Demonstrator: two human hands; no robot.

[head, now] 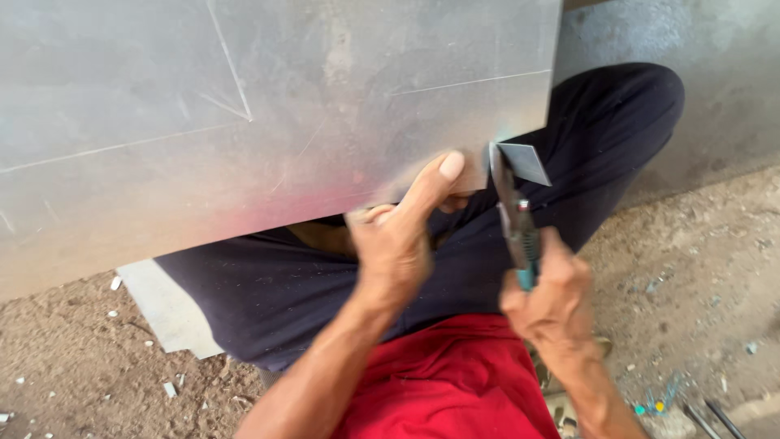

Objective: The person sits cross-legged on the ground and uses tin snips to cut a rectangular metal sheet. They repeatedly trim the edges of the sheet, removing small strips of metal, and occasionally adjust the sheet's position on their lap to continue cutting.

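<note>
A large grey metal sheet (268, 114) with scribed lines rests across my lap, over my dark trousers (617, 122). My left hand (398, 232) grips the sheet's lower edge, thumb pressed flat on its face. My right hand (552, 297) holds tin snips (513, 219) with teal handles; their blades bite into the sheet's lower right corner. A small cut flap (524, 161) of metal bends outward beside the blades.
Dirt ground with small metal scraps lies on both sides (89, 358). Another flat metal piece (166, 309) sticks out under my left leg. A grey sheet or wall (731, 73) stands at the right. Thin rods (707, 419) lie at the bottom right.
</note>
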